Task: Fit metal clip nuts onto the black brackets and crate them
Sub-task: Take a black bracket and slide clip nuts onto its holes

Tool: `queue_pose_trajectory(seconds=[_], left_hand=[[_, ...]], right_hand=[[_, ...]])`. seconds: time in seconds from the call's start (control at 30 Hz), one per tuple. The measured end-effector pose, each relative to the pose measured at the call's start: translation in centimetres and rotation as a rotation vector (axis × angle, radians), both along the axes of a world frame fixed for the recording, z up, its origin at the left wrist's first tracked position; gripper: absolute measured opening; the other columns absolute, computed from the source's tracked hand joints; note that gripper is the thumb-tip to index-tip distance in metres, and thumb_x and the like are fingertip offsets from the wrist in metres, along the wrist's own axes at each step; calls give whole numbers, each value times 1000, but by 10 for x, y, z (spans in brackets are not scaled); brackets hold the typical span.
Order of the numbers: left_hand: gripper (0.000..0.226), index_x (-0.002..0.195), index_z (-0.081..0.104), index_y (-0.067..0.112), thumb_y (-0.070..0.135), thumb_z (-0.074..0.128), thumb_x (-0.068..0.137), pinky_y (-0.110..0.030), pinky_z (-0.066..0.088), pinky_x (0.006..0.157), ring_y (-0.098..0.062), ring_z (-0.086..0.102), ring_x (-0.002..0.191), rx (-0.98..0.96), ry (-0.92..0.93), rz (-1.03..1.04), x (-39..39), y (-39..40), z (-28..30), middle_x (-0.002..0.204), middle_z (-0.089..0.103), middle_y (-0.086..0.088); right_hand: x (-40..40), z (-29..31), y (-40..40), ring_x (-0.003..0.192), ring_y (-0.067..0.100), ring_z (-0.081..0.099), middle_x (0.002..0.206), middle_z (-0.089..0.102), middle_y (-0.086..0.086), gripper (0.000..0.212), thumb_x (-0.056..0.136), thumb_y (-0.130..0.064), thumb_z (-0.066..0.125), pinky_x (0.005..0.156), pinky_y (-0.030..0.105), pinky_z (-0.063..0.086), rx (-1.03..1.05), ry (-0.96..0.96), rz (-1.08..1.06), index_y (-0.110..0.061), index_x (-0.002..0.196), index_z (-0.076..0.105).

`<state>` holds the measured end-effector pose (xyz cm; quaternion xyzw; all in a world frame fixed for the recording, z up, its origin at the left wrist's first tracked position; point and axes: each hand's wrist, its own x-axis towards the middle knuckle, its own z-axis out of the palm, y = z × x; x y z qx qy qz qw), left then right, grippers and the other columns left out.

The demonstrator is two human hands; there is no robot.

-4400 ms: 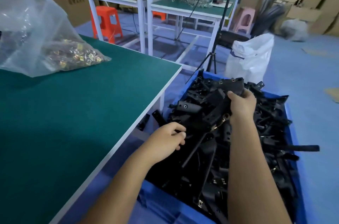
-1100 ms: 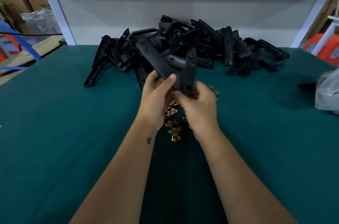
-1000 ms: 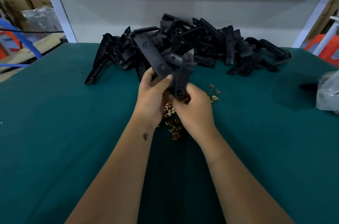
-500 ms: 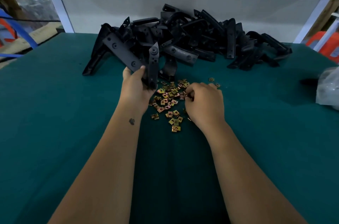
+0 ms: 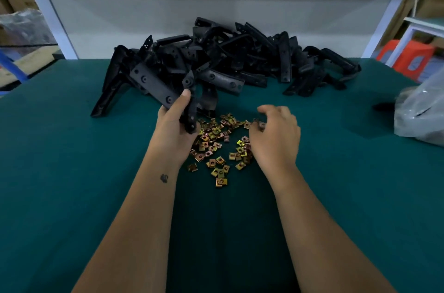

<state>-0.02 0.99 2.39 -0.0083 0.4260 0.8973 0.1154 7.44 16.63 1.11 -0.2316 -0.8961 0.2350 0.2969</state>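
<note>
My left hand [image 5: 174, 128] grips two black brackets [image 5: 156, 86], one slanting up to the left, the other standing nearly upright by my thumb. A large heap of black brackets [image 5: 240, 59] lies behind them at the back of the green table [image 5: 72, 172]. Several brass-coloured clip nuts [image 5: 216, 146] are scattered between my hands. My right hand [image 5: 276, 136] hovers over the right side of the nuts, its curled fingertips pinching a clip nut [image 5: 260, 125].
A clear plastic bag [image 5: 422, 112] lies at the table's right edge. A grey back panel and white frame posts close off the rear. An orange stool [image 5: 406, 57] and cardboard boxes stand beyond the table.
Since a second ago my right hand has let go of the brackets and dropped to the nut pile. My left hand has carried both brackets to the left.
</note>
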Motion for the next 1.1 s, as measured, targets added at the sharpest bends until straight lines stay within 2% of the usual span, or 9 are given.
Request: queue_pose_trajectory(seconds=[0.13, 0.23, 0.37, 0.6, 0.67, 0.77, 0.9, 1.0, 1.1], left_hand=[[29, 102, 48, 17, 27, 73, 89, -22, 43, 52, -7, 48, 51, 21, -17, 33, -4, -5, -1, 71, 52, 6], [28, 100, 49, 18, 26, 73, 89, -22, 43, 52, -7, 47, 50, 14, -22, 22, 0, -5, -6, 71, 51, 6], [23, 96, 51, 22, 25, 72, 90, -21, 43, 50, -4, 51, 51, -4, -11, 13, 3, -2, -6, 69, 56, 8], [23, 94, 49, 23, 24, 71, 90, -20, 46, 51, -2, 57, 55, -9, 8, -16, 5, 1, -2, 72, 60, 10], [22, 91, 48, 24, 22, 70, 91, -21, 45, 51, -2, 57, 55, -17, 24, -31, 7, 3, -3, 70, 60, 11], [19, 99, 47, 21, 12, 63, 93, -22, 47, 55, -4, 60, 63, -4, 47, -84, 10, 6, -2, 83, 62, 7], [26, 114, 44, 15, 5, 57, 93, -21, 50, 63, -5, 63, 72, 37, 58, -159, 13, 9, -1, 97, 62, 3], [35, 126, 50, 12, 10, 62, 93, -23, 50, 68, -12, 61, 91, 26, 34, -173, 14, 11, -1, 110, 64, -2], [38, 127, 51, 9, 13, 65, 92, -23, 53, 66, -13, 62, 92, 31, 20, -165, 16, 12, -1, 110, 65, -3]], right_hand=[[-1, 0, -6, 112, 22, 50, 114, 63, -1, 32, 94, -11, 52, 100, 35, 31, 104, -3, 196, -23, 119, 68], [-5, -2, -15, 109, 26, 50, 110, 64, 1, 35, 96, -14, 50, 98, 39, 36, 200, -122, 318, -27, 124, 67], [-10, -6, -19, 117, 26, 42, 120, 55, 1, 36, 99, -26, 46, 99, 38, 30, 313, -333, 306, -32, 131, 60], [-9, -4, -16, 106, 23, 51, 107, 63, 0, 15, 96, -21, 57, 95, 37, 38, 252, -250, 255, -20, 108, 66], [-8, -3, -16, 97, 16, 55, 97, 64, -5, 9, 95, -16, 60, 88, 30, 45, 67, -102, 270, -18, 101, 66], [-7, 5, -18, 81, -4, 58, 86, 62, -17, 16, 92, -10, 64, 74, 6, 44, -400, 165, 315, -25, 93, 66], [-5, 11, -15, 83, 3, 65, 90, 69, -7, 31, 92, -2, 62, 80, 17, 53, -820, 309, 407, -32, 97, 70], [-5, 13, -13, 77, 8, 66, 88, 69, 0, 26, 93, 2, 60, 78, 21, 54, -1045, 365, 471, -19, 102, 73], [-3, 16, -14, 77, 16, 70, 83, 73, 6, 16, 92, 2, 61, 73, 25, 56, -1244, 427, 534, -8, 100, 72]])
